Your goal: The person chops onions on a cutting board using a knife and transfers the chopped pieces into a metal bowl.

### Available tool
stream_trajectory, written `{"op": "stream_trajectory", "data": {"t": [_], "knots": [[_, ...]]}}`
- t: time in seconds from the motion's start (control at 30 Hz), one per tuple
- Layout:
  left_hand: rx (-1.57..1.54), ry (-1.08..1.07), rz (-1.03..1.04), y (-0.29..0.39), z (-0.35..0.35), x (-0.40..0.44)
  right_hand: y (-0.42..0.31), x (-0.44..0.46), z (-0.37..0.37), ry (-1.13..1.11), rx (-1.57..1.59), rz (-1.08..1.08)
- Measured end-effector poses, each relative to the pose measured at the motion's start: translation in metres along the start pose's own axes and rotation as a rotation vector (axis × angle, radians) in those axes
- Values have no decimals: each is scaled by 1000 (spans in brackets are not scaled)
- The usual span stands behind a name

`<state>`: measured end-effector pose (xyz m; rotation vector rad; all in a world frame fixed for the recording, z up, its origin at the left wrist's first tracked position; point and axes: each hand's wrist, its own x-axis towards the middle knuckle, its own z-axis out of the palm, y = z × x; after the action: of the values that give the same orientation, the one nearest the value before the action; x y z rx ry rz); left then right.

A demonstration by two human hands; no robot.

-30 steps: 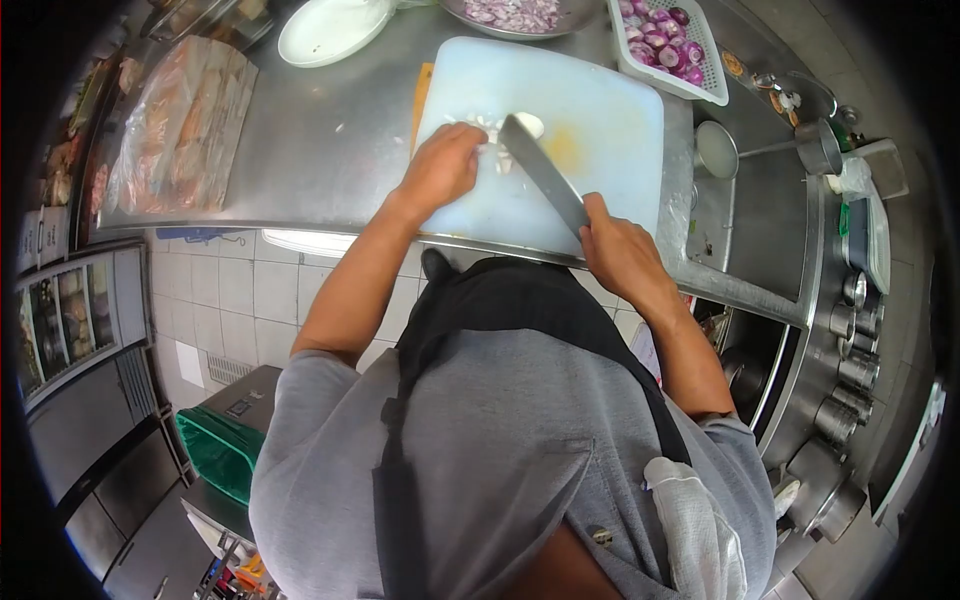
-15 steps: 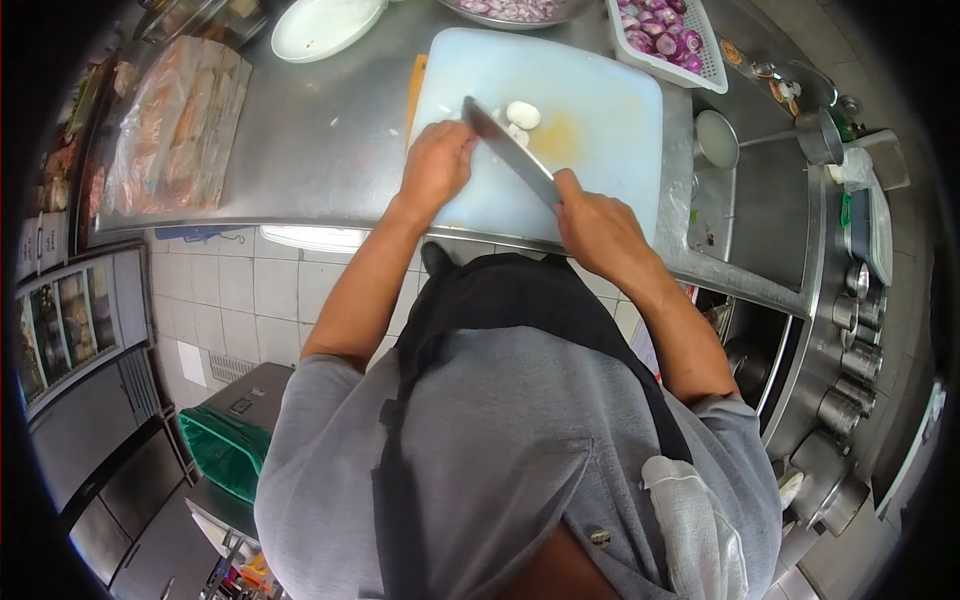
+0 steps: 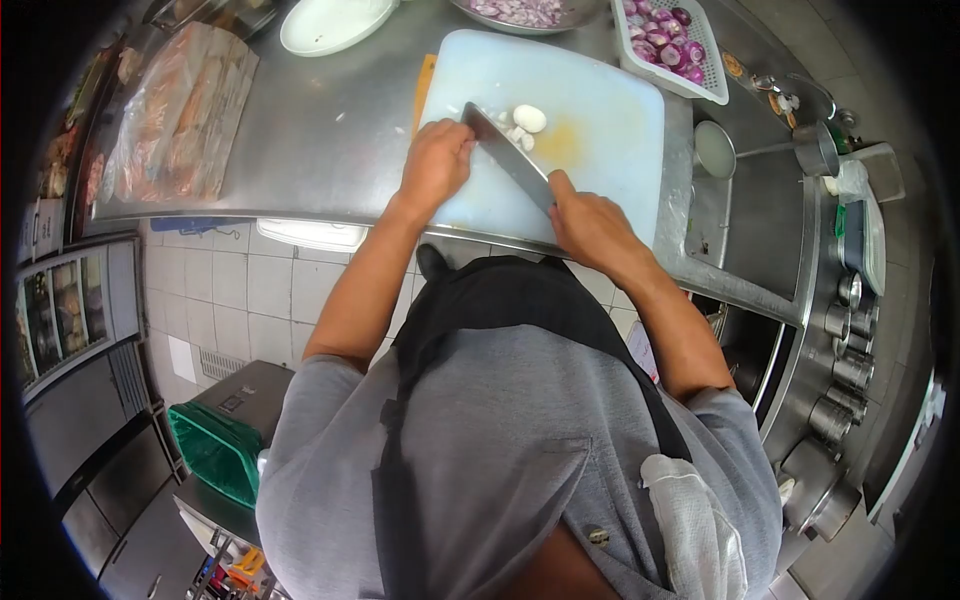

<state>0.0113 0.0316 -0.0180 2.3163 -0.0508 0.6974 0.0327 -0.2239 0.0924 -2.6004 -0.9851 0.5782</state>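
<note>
My right hand (image 3: 592,218) is wrapped round the handle of a kitchen knife (image 3: 508,150). Its broad blade points up and left across the white cutting board (image 3: 610,150). Close against the blade near its tip is my left hand (image 3: 437,165), fingers curled and closed; whatever they hold is hidden. Just right of the blade lies a smooth white egg-shaped piece (image 3: 529,119), its kind not clear. Smaller white cut pieces (image 3: 520,138) rest beside it, partly along the blade. A yellowish stain marks the board to their right.
A bowl of chopped red onion (image 3: 520,12) and a white basket of peeled red onions (image 3: 665,45) stand behind the board. Left are a white plate (image 3: 338,24) and a bulky plastic-wrapped pack (image 3: 180,115). A sink (image 3: 755,220) holding a pot (image 3: 714,148) lies right.
The small white pieces beside the blade look more spread out. Both hands and the knife stay nearly in place, while the whole view has shifted slightly.
</note>
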Motion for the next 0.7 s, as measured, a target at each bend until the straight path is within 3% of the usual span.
{"op": "stream_trajectory", "data": {"t": [0.1, 0.2, 0.3, 0.43, 0.57, 0.7], "knots": [[63, 80, 5, 0, 0, -1, 11, 0, 8, 24, 88, 33], [116, -44, -16, -3, 10, 12, 21, -12, 7, 83, 98, 68], [-49, -256, -49, 5, 17, 34, 20, -26, -2, 111, 55, 92], [-64, -86, -257, -14, -16, 69, 9, -47, -23, 116, 1, 89], [-14, -536, -132, 13, -37, 130, -6, -39, -16, 57, 3, -63], [225, -984, 126, 44, 18, 154, -18, -10, 21, 59, 30, -225]]}}
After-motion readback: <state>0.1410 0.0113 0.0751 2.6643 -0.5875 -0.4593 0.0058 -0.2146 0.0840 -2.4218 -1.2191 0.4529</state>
